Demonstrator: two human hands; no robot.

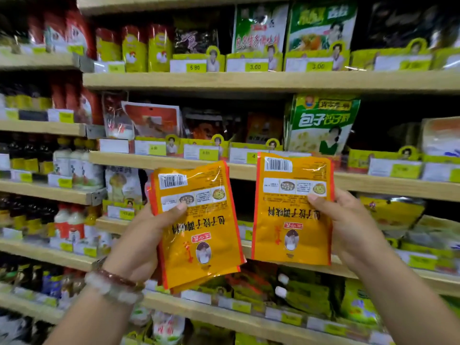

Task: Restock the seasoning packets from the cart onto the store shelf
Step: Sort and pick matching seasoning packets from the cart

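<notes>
left hand [139,235] gripping a small stack of orange seasoning packets [199,227], right hand [348,227] pinching a single orange packet [292,210], both raised before the wooden store shelf [273,82], print upside down. mid-placement, probably; next calls for turning packets upright and finding the matching slot. cart out of view; stack count, blurred price tags [255,67] and dark shelf gaps hard to read.

I'm in a grocery shop: wooden shelves [249,82] run from nine to three o'clock, stocked with seasoning bags and fronted by yellow price tags [195,67].
</notes>
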